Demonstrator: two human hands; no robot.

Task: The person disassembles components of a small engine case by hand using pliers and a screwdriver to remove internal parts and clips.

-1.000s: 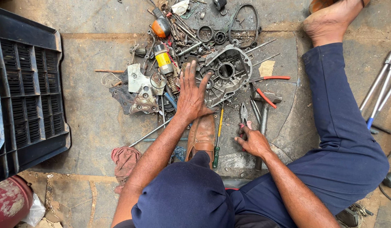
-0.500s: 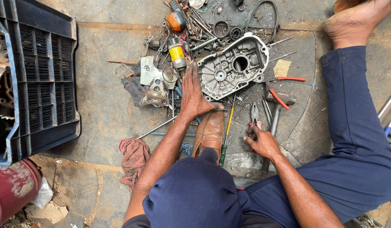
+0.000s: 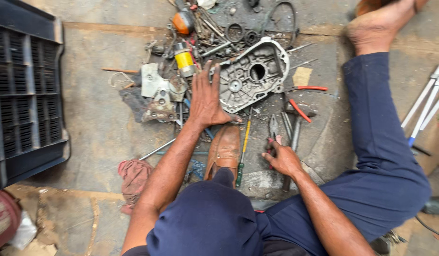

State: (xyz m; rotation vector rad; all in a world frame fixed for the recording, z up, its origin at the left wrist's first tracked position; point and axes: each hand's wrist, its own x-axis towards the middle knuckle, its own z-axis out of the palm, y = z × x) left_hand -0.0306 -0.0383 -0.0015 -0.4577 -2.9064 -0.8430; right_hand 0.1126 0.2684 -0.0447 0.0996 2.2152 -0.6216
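Left hand (image 3: 207,97) lies flat, fingers spread, palm down on the concrete floor (image 3: 96,118), its fingertips touching the left edge of the grey cast-metal engine cover with a round hole (image 3: 252,73); it grips nothing. Right hand (image 3: 283,159) sits lower and to the right, fingers curled over the red-handled pliers (image 3: 274,130) lying on the floor; cannot tell if the grip is fully closed. Hands are well apart, with a brown leather shoe (image 3: 224,149) between them, toe pointing up toward the engine cover. Green-and-yellow-handled screwdriver (image 3: 243,151) lies just beside the shoe's right side. Engine cover rests open side up amid a scatter of parts: yellow-banded cylindrical part (image 3: 185,59) to its upper left, orange round lamp housing (image 3: 184,21) above that, dull grey metal bracket casting (image 3: 158,92) left of the left hand, black rubber rings (image 3: 236,32) near the top. Second red-handled tool (image 3: 307,88) lies right of the cover, beside a small tan cardboard scrap (image 3: 302,76). Pink rag (image 3: 133,178) sits on the floor by the left forearm. Black plastic slatted crate (image 3: 25,95) fills the left edge. Bare foot (image 3: 376,28) and navy trouser leg (image 3: 385,142) stretch along the right side; silver metal rods (image 3: 425,102) lie at far right.
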